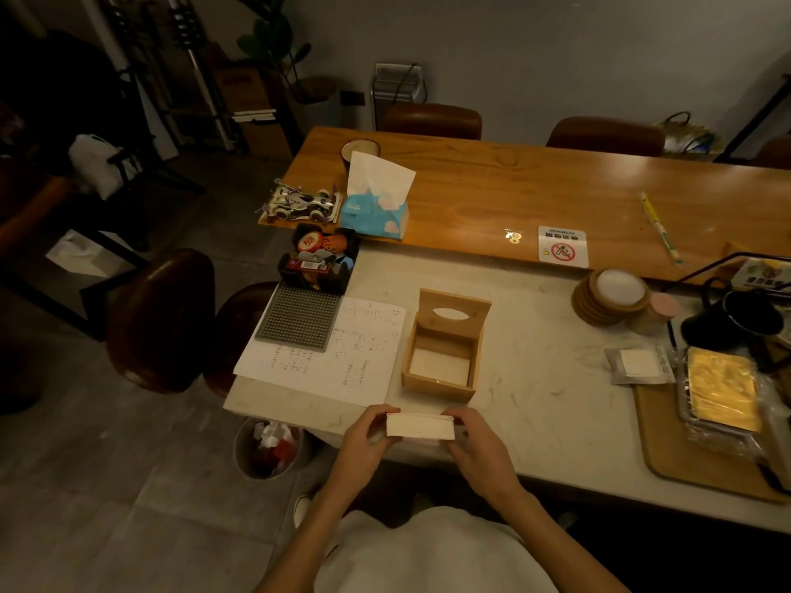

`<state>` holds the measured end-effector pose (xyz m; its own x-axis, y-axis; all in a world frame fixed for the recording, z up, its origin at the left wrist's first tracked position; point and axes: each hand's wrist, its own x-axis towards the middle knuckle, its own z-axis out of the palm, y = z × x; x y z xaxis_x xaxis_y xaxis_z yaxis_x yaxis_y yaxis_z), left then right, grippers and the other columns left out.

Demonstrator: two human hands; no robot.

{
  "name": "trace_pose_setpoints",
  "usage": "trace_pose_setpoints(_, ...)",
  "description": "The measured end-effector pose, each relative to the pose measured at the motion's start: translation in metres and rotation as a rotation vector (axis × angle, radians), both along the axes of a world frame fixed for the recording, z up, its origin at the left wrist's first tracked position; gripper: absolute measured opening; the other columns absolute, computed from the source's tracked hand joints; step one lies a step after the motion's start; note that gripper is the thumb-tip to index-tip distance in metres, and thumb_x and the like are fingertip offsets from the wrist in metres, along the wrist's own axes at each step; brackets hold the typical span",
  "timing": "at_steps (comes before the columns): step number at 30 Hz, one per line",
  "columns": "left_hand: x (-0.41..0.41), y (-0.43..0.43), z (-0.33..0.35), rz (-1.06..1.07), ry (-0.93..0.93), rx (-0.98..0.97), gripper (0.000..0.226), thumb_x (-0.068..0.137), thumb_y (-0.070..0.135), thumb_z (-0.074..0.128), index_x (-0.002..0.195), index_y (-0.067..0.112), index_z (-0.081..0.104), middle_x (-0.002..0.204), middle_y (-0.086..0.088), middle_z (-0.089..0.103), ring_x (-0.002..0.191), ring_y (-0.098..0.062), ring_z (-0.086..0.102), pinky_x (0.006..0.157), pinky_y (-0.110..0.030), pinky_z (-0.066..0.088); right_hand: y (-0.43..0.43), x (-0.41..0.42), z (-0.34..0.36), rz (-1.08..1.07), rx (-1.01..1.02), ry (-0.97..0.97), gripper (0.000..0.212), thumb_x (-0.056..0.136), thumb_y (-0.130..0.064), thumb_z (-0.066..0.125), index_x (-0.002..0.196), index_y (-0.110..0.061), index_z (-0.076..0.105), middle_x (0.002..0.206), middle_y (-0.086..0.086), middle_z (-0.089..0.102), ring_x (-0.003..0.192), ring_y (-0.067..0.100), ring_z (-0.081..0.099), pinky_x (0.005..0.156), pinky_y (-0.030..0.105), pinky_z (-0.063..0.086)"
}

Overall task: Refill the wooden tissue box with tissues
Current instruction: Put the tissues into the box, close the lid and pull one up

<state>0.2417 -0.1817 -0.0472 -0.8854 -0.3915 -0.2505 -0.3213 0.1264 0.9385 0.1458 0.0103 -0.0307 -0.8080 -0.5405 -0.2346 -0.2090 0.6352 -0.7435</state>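
Fingers of left hand [371, 436] and right hand [475, 442] clamped on opposite ends of tissue stack [420, 426], lower centre of frame, wooden tissue box [443, 348] just above it, lid up, white table [535, 378].

The open light-wood tissue box [443, 350] looks smooth and matt. The white stack of paper tissues [419, 426] looks soft. The pale marble-look counter [535, 378] is smooth; the far orange wooden table [513, 181] is glossy.
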Motion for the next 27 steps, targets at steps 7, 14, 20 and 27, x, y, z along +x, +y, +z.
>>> trace_pose_setpoints(7, -0.001, -0.004, 0.003, 0.021, 0.035, -0.027, 0.032, 0.084, 0.012, 0.074, 0.108, 0.032, 0.066, 0.111, 0.018, 0.07, 0.109, -0.003, 0.064, 0.092, -0.021, 0.054, -0.001, -0.005, 0.004, 0.046, 0.104, 0.123, 0.026, 0.091, -0.032, 0.063, 0.112, -0.035, 0.049, 0.104, -0.013, 0.063, 0.085, 0.002, 0.058, 0.065, 0.007, 0.044)
trace_pose_setpoints(14, -0.001, -0.008, 0.003, 0.039, 0.004, 0.036, 0.02, 0.084, 0.01, 0.073, 0.101, 0.021, 0.07, 0.108, 0.011, 0.073, 0.108, -0.012, 0.067, 0.088, -0.027, 0.057, 0.0, -0.01, 0.015, 0.136, 0.146, 0.124, 0.032, 0.091, -0.028, 0.063, 0.118, -0.033, 0.047, 0.112, -0.01, 0.061, 0.096, 0.007, 0.06, 0.075, 0.012, 0.049)
trace_pose_setpoints(20, -0.001, -0.02, 0.028, -0.22, -0.122, -0.068, 0.034, 0.087, 0.022, 0.067, 0.101, 0.053, 0.064, 0.106, 0.028, 0.065, 0.105, 0.008, 0.059, 0.085, -0.011, 0.05, 0.003, -0.008, 0.031, 0.385, 0.257, 0.0, 0.058, 0.087, -0.042, 0.061, 0.139, -0.04, 0.035, 0.131, -0.01, 0.052, 0.112, 0.009, 0.052, 0.092, 0.023, 0.046)
trace_pose_setpoints(27, -0.011, -0.026, 0.073, -0.367, -0.091, -0.216, 0.029, 0.087, 0.034, 0.066, 0.11, 0.051, 0.061, 0.106, 0.033, 0.061, 0.101, 0.008, 0.056, 0.082, -0.006, 0.047, -0.008, -0.014, 0.063, 0.374, 0.106, -0.081, 0.056, 0.083, -0.053, 0.062, 0.134, -0.047, 0.04, 0.131, -0.019, 0.053, 0.107, 0.0, 0.051, 0.08, 0.012, 0.04)
